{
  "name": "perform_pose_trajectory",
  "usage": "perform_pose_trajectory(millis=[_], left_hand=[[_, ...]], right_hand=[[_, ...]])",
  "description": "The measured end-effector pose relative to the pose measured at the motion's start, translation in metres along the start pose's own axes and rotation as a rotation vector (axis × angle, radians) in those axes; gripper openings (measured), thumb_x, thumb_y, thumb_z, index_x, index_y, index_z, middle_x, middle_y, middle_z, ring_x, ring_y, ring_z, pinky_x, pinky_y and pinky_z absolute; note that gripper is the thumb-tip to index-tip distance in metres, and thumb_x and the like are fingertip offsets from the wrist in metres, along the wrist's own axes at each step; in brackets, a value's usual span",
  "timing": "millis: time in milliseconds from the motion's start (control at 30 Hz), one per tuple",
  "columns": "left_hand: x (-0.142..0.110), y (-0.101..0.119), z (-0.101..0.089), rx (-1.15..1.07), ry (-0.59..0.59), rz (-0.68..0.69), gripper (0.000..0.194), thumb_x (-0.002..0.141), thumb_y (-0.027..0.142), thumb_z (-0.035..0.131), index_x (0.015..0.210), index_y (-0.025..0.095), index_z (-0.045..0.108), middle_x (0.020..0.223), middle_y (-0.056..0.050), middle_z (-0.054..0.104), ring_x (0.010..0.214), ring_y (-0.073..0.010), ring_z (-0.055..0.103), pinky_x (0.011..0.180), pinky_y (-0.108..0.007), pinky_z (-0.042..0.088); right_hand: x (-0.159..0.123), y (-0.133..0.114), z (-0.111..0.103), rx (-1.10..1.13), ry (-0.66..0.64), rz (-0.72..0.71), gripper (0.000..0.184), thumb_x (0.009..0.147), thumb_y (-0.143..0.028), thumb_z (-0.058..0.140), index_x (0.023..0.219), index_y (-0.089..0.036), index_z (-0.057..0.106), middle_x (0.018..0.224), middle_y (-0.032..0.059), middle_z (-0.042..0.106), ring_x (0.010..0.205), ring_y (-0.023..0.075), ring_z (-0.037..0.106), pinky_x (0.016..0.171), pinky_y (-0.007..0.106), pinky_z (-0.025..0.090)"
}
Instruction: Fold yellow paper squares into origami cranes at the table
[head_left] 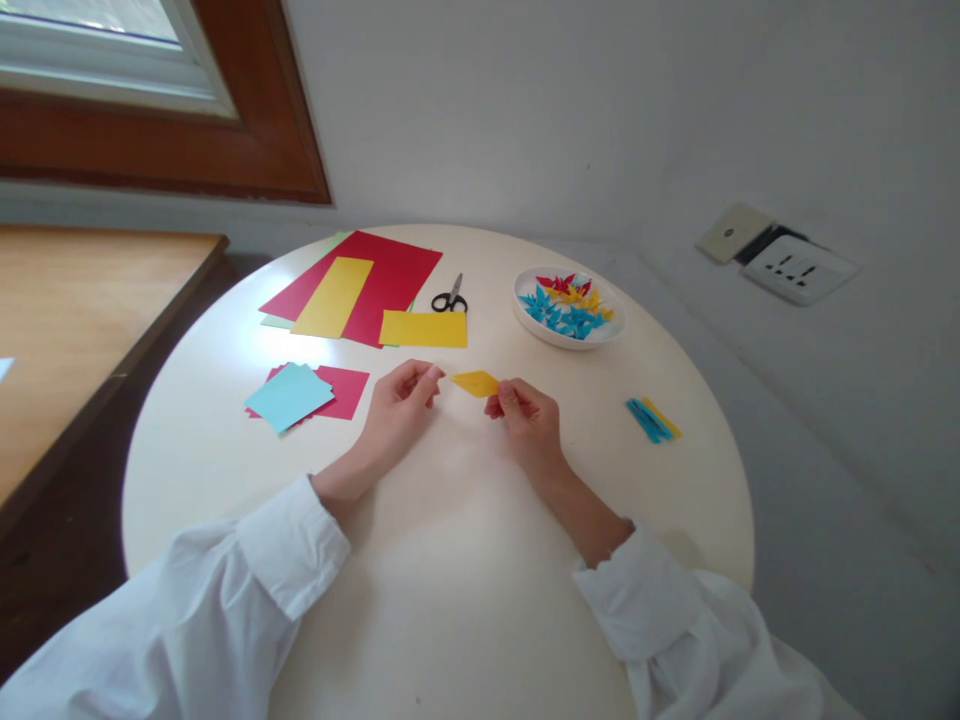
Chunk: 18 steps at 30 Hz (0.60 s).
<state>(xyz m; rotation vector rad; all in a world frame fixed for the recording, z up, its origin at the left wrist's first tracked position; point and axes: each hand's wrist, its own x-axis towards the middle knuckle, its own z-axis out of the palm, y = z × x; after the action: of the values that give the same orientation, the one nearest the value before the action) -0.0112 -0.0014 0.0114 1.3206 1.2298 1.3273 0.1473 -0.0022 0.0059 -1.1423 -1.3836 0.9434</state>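
Note:
Between my hands is a small folded piece of yellow paper [474, 383], diamond-shaped with a point toward the left. My right hand [529, 415] pinches its right end between thumb and fingers. My left hand [405, 395] is at the paper's left tip, its thumb and forefinger pressed together; a small gap seems to separate them from the tip, and I cannot make out anything in them. Both hands are just above the middle of the round white table [465, 560].
Behind my hands lie black-handled scissors [451, 298], a yellow strip [424, 328] and red sheets [390, 270]. Light blue squares [289, 395] are on the left. A white dish [570, 342] holds folded paper stars [562, 312]. Blue and yellow folded strips [651, 420] lie right.

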Motion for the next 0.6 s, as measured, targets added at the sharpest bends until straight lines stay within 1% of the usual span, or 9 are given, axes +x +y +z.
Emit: perform_pose_trajectory(millis=[133, 267, 333, 433, 500, 600], left_hand=[[-0.0029, 0.0065, 0.0019, 0.123, -0.029, 0.036, 0.028, 0.082, 0.04, 0.044, 0.067, 0.017, 0.051, 0.059, 0.002, 0.048, 0.059, -0.0116, 0.045, 0.058, -0.023, 0.036], [-0.0067, 0.0077, 0.0025, 0.224, -0.043, 0.072, 0.033, 0.082, 0.041, 0.042, 0.058, 0.019, 0.042, 0.054, 0.003, 0.039, 0.055, -0.0112, 0.038, 0.053, -0.024, 0.032], [-0.0083, 0.0065, 0.0026, 0.262, -0.066, 0.101, 0.035, 0.083, 0.041, 0.041, 0.055, 0.019, 0.038, 0.054, 0.004, 0.036, 0.053, -0.0105, 0.035, 0.052, -0.024, 0.03], [-0.0097, 0.004, 0.0028, 0.318, -0.084, 0.137, 0.035, 0.084, 0.039, 0.039, 0.056, 0.019, 0.036, 0.054, 0.004, 0.035, 0.052, -0.0101, 0.033, 0.051, -0.024, 0.028], [-0.0101, 0.003, 0.0029, 0.35, -0.077, 0.152, 0.034, 0.084, 0.037, 0.039, 0.055, 0.019, 0.036, 0.053, 0.004, 0.035, 0.052, -0.01, 0.034, 0.052, -0.024, 0.028], [-0.0102, 0.0031, 0.0031, 0.37, -0.081, 0.164, 0.033, 0.084, 0.035, 0.04, 0.056, 0.019, 0.038, 0.053, 0.004, 0.038, 0.052, -0.0101, 0.036, 0.052, -0.024, 0.03]], right_hand=[[-0.0013, -0.0015, 0.0008, 0.004, -0.072, 0.008, 0.041, 0.076, -0.055, 0.051, 0.054, -0.02, 0.052, 0.053, 0.0, 0.054, 0.053, 0.0126, 0.048, 0.054, 0.027, 0.042], [-0.0023, -0.0043, 0.0003, 0.036, -0.141, 0.031, 0.043, 0.075, -0.056, 0.052, 0.053, -0.02, 0.052, 0.053, 0.0002, 0.053, 0.053, 0.0129, 0.049, 0.055, 0.028, 0.042], [-0.0024, -0.0059, 0.0001, 0.045, -0.171, 0.039, 0.043, 0.075, -0.056, 0.052, 0.052, -0.02, 0.053, 0.053, 0.0004, 0.054, 0.054, 0.0133, 0.049, 0.057, 0.028, 0.042], [-0.0028, -0.0066, 0.0001, 0.058, -0.197, 0.032, 0.043, 0.075, -0.055, 0.052, 0.052, -0.02, 0.052, 0.053, 0.0003, 0.053, 0.055, 0.0132, 0.049, 0.057, 0.028, 0.041], [-0.0032, -0.0054, 0.0, 0.059, -0.194, 0.028, 0.043, 0.076, -0.055, 0.051, 0.051, -0.02, 0.051, 0.051, -0.0006, 0.05, 0.052, 0.0121, 0.045, 0.054, 0.028, 0.038], [-0.0037, -0.0025, -0.0002, 0.036, -0.164, 0.03, 0.043, 0.077, -0.053, 0.05, 0.051, -0.019, 0.049, 0.048, -0.0028, 0.043, 0.047, 0.0102, 0.037, 0.047, 0.026, 0.03]])
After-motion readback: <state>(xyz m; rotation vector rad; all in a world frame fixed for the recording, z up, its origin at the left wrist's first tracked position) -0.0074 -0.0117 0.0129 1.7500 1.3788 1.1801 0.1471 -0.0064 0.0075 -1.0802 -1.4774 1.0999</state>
